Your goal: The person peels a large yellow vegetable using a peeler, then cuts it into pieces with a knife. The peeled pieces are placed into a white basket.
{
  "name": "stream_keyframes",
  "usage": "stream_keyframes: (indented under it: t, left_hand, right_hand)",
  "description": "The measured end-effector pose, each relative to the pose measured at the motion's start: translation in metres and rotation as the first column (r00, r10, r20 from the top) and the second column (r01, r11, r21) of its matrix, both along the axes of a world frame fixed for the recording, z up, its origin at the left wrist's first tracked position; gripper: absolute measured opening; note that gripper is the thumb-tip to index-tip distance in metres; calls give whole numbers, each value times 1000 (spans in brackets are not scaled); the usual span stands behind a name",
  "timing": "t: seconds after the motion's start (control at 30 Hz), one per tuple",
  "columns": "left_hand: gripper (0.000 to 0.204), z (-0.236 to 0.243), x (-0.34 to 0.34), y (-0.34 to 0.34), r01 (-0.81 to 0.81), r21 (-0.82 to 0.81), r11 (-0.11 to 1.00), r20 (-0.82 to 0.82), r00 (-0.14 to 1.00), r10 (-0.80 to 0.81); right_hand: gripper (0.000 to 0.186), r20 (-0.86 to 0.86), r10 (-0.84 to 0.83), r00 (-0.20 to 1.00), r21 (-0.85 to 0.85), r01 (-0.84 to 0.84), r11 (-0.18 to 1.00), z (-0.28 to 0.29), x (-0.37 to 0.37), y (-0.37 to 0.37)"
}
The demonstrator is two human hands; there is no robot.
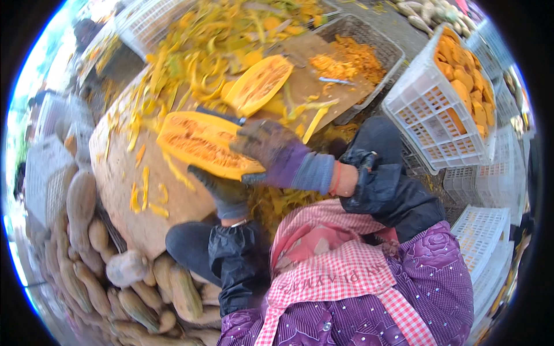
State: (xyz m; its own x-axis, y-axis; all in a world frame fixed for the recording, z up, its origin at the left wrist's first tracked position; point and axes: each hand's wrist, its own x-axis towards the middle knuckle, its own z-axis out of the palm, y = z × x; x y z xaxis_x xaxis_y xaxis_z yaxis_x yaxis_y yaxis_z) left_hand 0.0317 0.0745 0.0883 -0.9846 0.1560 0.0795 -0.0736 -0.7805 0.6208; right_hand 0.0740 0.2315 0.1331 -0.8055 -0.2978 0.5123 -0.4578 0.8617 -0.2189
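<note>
A peeled butternut-shaped pumpkin half (196, 141) is tilted with its cut face up, showing orange pulp and seeds. My right hand (277, 153), in a dirty purple-grey glove, grips its right end. My left hand (222, 190), in a dark glove, supports it from below, fingers partly hidden under it. Behind it lies a second peeled pumpkin half (262, 83), cut face up. A dark narrow strip (222, 115) shows between the two halves; I cannot tell what it is. Yellow peel strips (213, 52) are heaped on the far side of the work board (127, 190).
Scooped pulp and a slim light-coloured tool (336, 81) lie by a grey crate (395, 55) at the back right. A white crate (418, 124) of orange pumpkin pieces stands on the right. Whole tan pumpkins (138, 300) pile up at lower left, with more crates (49, 173) beyond.
</note>
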Motion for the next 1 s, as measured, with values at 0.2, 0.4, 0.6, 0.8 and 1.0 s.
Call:
stream_keyframes:
  t: [0.2, 0.4, 0.6, 0.8, 1.0]
  left_hand:
    - [90, 44, -50, 114, 53, -108, 993, -105, 992, -65]
    - [58, 93, -155, 202, 44, -381, 924, -209, 969, -132]
    - [67, 79, -208, 299, 124, -503, 855, -372, 862, -344]
    - [65, 36, -226, 347, -59, -763, 644, -384, 842, -378]
    - [64, 38, -228, 353, -195, -741, 642, -554, 718, -422]
  right_hand:
    - [131, 597, -35, 802, -198, 189, 962, 35, -53, 109]
    - [130, 299, -131, 945, -224, 203, 953, -7, -124, 236]
    - [132, 167, -277, 946, -255, 313, 915, -91, -196, 298]
    - [124, 597, -193, 779, -336, 461, 821, -105, -197, 329]
    - [68, 326, -193, 925, -294, 294, 909, -105, -101, 332]
